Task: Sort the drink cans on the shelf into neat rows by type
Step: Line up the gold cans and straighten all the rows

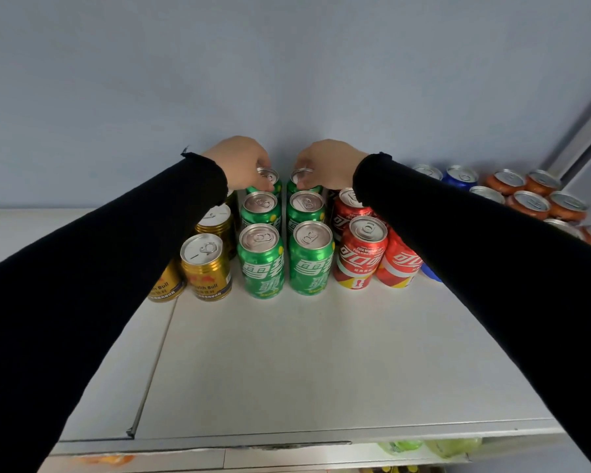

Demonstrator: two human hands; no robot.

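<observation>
Green cans stand in two rows of three on the white shelf (287, 353). My left hand (239, 162) grips the top of the rear left green can (268, 180). My right hand (328, 163) grips the top of the rear right green can (302, 180). In front of them stand the middle green cans (260, 209) and the front green cans (261, 261). Gold cans (205, 264) line up to the left, partly behind my left sleeve. Red cans (364, 254) line up to the right, partly behind my right sleeve.
Blue cans (461, 177) and orange cans (529, 196) cluster at the back right near a grey upright (584, 138). A blue-grey wall (287, 80) rises right behind the cans. The shelf's front edge (287, 435) runs below, with a seam (154, 363) on the left.
</observation>
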